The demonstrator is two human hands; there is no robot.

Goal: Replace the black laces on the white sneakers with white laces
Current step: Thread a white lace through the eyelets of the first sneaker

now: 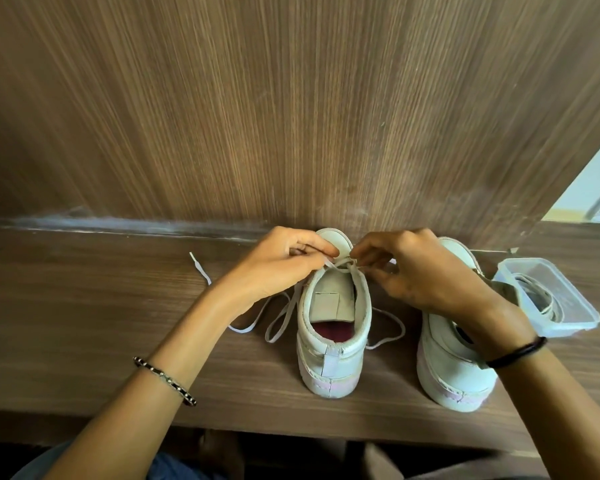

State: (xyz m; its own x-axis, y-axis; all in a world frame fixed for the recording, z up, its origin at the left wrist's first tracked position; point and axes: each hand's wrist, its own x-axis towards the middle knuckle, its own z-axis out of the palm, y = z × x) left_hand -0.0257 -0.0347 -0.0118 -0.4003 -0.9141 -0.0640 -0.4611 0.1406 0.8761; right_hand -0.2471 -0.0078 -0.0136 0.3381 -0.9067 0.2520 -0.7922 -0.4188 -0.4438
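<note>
Left hand (284, 261) and right hand (413, 268) each pinch the white lace (342, 263) where it crosses over the sneaker (329, 355), neither one nearer. Shoe sits on the desk (84, 306), toe at the wall (291, 116), heel facing the person.

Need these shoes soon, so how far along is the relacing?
Done: the centre shoe shows no black lace; a white lace is threaded in it. In hand: the left hand and right hand pinch that lace at its top, apparently tying it. Left: the other shoe, its lacing hidden behind the arm; more lace sits in the plastic box.
</note>
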